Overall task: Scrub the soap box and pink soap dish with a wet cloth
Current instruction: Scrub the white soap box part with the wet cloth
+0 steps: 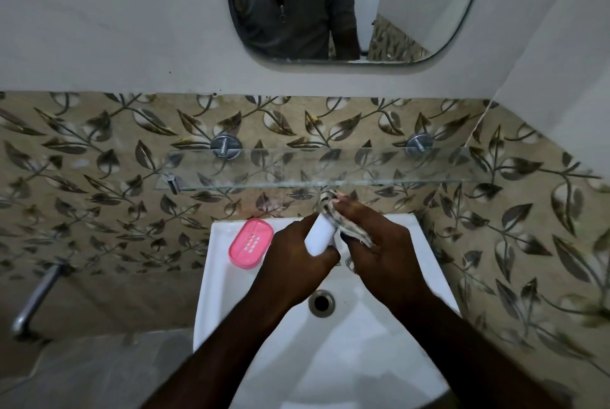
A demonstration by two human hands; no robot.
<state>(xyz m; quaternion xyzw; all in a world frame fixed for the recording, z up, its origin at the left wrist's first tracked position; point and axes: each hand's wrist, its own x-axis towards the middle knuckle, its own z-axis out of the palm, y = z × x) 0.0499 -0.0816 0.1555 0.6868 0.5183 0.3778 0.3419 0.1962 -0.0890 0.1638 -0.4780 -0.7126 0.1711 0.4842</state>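
Now: box in left hand, cloth against its right side

Over the sink (pixel 211 293), the left hand (pixel 293 253) grips the white box (pixel 318 235), fingers curled round its near end with the thumb tucked under. The box's long axis runs from near-left to far-right, its far end tipped up toward the glass shelf (pixel 330 164). The right hand (pixel 379 243) pinches the bunched cloth (pixel 350 227) and presses it to the box's right side, fingertips reaching past the far end. So the cloth already touches the box, and the likely stroke runs along that axis, toward or away from the left hand's grip. The face under the left fingers is hidden, so I cannot tell whether it is clean. The pink dish (pixel 251 242) lies flat on the sink's far-left corner, just left of the left hand and apart from it. That hand is much the nearer one for taking it up next. The drain (pixel 321 303) sits below both wrists.
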